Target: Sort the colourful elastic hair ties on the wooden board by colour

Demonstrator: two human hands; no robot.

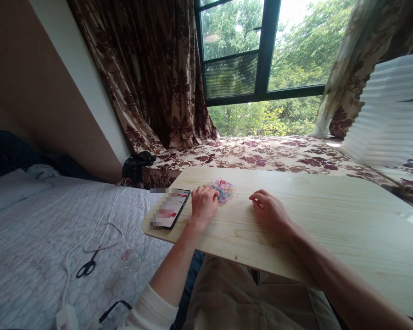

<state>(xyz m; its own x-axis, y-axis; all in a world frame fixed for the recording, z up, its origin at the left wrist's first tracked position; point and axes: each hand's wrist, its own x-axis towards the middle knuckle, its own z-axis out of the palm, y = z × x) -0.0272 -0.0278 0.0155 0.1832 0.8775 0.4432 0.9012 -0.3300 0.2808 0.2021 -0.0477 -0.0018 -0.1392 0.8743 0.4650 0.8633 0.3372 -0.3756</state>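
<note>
A small heap of thin, many-coloured loops that look like rubber bands (224,191) lies on the pale wooden table (330,220). My left hand (205,201) rests at the left edge of this heap, its fingers curled and thumb drawn in. Whatever those fingertips may hold is too small to make out. To the right of the heap, apart from it, my right hand (266,207) rests on the tabletop with fingers bent inward and closed. Its fingertips are partly hidden, so anything between them cannot be made out.
A phone (172,209) with a lit screen lies left of my left hand, near the table's edge. On the bed (37,224) are scissors (86,267), a white cable (105,224) and a power strip (67,317). A ribbed white stack (388,110) stands right.
</note>
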